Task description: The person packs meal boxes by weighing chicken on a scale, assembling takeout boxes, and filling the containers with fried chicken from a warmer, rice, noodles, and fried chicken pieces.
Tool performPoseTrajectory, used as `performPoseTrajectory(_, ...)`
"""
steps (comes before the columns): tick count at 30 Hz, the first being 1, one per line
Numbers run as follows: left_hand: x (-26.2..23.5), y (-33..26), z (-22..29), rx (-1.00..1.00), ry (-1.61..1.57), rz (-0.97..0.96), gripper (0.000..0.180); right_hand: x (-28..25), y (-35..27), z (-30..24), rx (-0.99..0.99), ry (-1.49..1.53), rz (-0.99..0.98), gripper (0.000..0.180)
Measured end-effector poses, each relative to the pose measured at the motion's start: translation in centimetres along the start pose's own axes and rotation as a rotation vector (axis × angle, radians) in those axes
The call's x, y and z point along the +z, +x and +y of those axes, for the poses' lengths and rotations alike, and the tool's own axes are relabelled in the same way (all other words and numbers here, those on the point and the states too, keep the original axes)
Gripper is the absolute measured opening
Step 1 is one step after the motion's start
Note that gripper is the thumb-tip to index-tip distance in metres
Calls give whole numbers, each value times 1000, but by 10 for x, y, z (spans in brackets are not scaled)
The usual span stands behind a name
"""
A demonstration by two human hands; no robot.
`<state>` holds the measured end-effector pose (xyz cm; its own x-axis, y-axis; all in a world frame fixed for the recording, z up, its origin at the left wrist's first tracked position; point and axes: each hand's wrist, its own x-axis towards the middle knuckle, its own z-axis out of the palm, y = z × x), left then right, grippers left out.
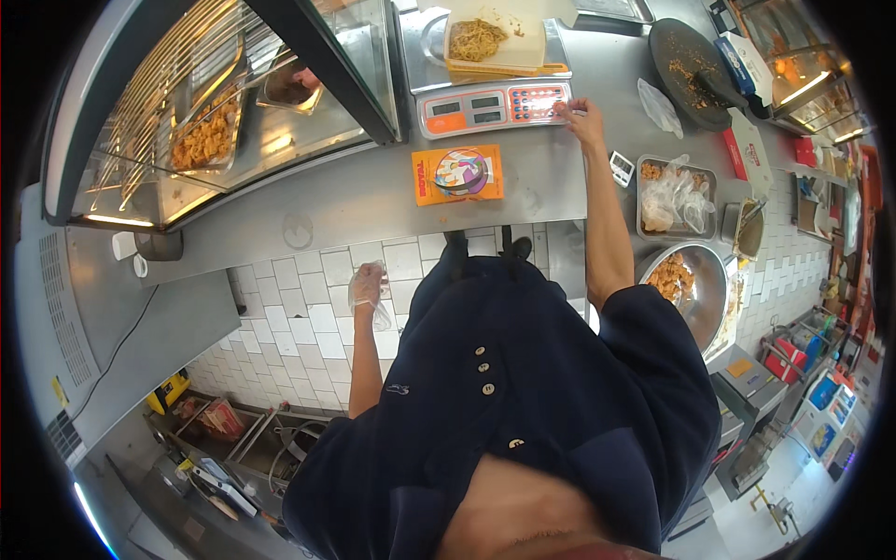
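My right hand (583,121), bare, reaches to the right end of the keypad on a white and orange digital scale (487,128). A fingertip is at the keys and the other fingers are partly apart. On the scale's platform rests an opened pale container (518,58) with noodles (476,40) in it. An orange printed box (457,175) lies on the counter in front of the scale. My left hand (369,283) hangs over the tiled floor in a loose clear plastic glove. Its fingers are curled in, and whatever they may hold is hidden.
A glass display case (327,70) with fried food stands at left on the steel counter (345,201). At right are a dark round pan (691,75), a small timer (622,168), a tray (644,224) with plastic bags, and a steel bowl (711,303) of fried pieces.
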<state>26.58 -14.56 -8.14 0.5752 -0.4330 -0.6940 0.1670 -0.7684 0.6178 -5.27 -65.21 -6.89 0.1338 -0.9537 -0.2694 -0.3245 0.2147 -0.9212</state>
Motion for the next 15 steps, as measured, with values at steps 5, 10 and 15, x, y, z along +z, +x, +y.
performPoseTrajectory(5, 23, -19, 32, 172, 109, 19, 33, 7, 14, 4, -128, 5, 29, 39)
performPoseTrajectory(10, 47, -61, 60, 350, 194, 53, 29, 11, 20, 8, -193, 32, 42, 35)
performPoseTrajectory(15, 55, -85, 59, 393, 174, 65, 29, 12, 13, 15, -93, -58, 30, 40)
